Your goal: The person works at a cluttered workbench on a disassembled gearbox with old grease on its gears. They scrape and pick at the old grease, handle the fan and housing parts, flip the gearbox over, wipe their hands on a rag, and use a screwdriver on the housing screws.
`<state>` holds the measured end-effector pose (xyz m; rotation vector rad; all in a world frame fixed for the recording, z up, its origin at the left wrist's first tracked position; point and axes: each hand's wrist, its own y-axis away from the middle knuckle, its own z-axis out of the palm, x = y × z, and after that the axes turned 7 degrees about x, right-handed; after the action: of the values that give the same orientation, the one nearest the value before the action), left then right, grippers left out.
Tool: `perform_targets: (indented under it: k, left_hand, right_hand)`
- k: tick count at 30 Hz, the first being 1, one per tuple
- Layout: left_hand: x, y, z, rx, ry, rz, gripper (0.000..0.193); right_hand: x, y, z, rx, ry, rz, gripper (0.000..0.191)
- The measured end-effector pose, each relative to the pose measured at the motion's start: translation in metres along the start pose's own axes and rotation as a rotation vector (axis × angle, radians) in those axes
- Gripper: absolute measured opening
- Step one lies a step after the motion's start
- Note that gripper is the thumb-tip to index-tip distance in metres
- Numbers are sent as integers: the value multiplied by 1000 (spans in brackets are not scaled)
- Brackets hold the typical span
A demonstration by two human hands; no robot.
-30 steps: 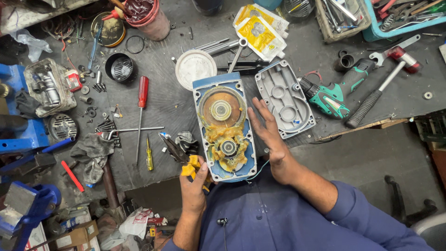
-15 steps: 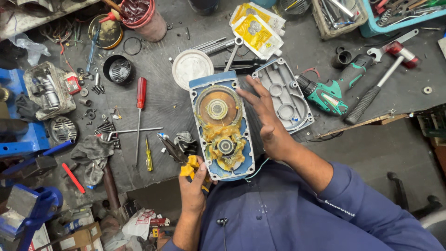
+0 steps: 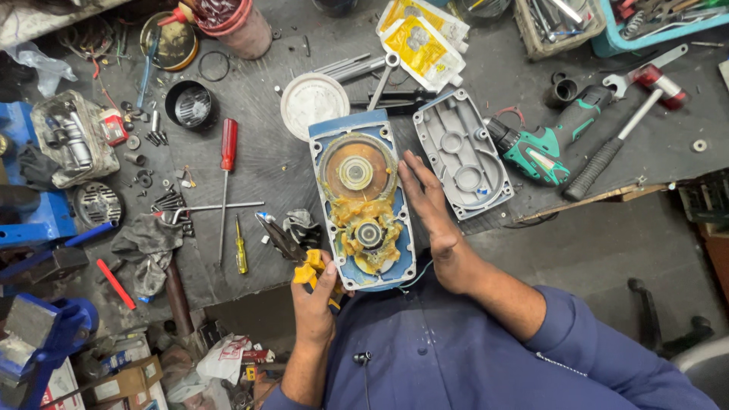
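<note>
An open blue gearbox housing point(image 3: 363, 199) lies on the grey workbench, a large brass-coloured gear point(image 3: 356, 171) in its upper half and yellow grease around a smaller steel gear point(image 3: 369, 233) below. My right hand point(image 3: 427, 215) rests flat along the housing's right edge, fingers stretched out. At the housing's lower left corner my left hand point(image 3: 313, 287) grips a lump of yellow greasy material point(image 3: 308, 269). The grey housing cover point(image 3: 461, 154) lies just right of the housing, inside up.
A red screwdriver point(image 3: 227, 161), a small yellow screwdriver point(image 3: 240, 247) and loose bolts lie left. A white lid point(image 3: 314, 105) and yellow pouches point(image 3: 422, 39) sit behind. A green cordless drill point(image 3: 548, 144) and hammer point(image 3: 624, 137) lie right. A blue vise point(image 3: 34, 326) stands lower left.
My right hand has slid from lying across the housing's right side to resting flat along its right edge. The left hand stays at the lower left corner.
</note>
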<state>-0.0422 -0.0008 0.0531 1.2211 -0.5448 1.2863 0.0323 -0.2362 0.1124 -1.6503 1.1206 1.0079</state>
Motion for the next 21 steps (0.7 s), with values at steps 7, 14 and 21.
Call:
perform_targets:
  k: [7, 14, 21]
  left_hand:
    - [-2, -1, -2, 24, -4, -16, 20]
    - [-3, -2, -3, 22, 20, -19, 21]
    - [0, -1, -5, 0, 3, -10, 20]
  right_hand:
    - [-4, 4, -4, 48, 361, -43, 111]
    - [-12, 13, -5, 54, 468, -66, 113]
    - [-7, 5, -7, 63, 353, -70, 113]
